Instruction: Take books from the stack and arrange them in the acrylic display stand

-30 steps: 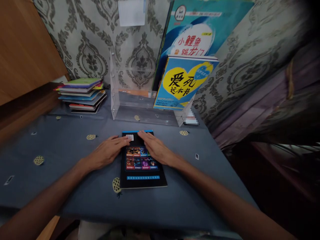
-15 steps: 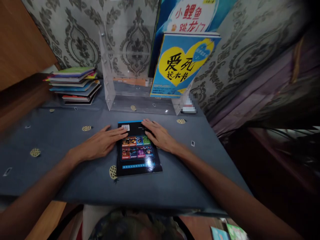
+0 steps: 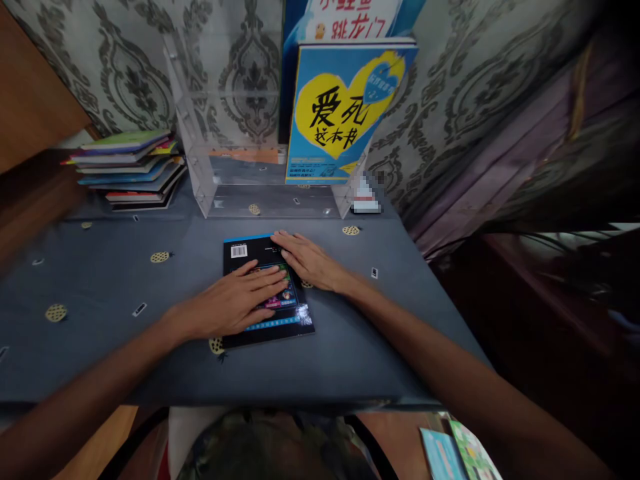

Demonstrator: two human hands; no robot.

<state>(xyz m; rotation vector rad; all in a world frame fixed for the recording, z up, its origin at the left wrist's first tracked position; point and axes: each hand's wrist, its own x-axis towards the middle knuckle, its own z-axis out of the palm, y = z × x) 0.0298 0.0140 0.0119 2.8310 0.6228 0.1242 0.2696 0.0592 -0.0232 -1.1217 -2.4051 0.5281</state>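
A black paperback book [image 3: 270,333] lies flat on the cloth-covered table, a barcode at its upper left and small colour pictures across its middle. My left hand [image 3: 240,300] rests across the middle of the book with its fingers stretched out, covering most of the pictures. At the book's upper right, my right hand [image 3: 310,263] lies flat, fingertips on the top edge area and palm over the right side. Neither hand grips anything.
A clear acrylic stand [image 3: 240,203] is behind the book. In it a blue book with a yellow heart [image 3: 330,113] leans before a taller blue book [image 3: 360,23]. Stacked books [image 3: 133,170] sit at the back left. More books [image 3: 445,453] lie below the table, lower right.
My left hand has slid from the book's upper left edge down and right onto its middle. My right hand stays at the upper right. The whole view has shifted slightly.
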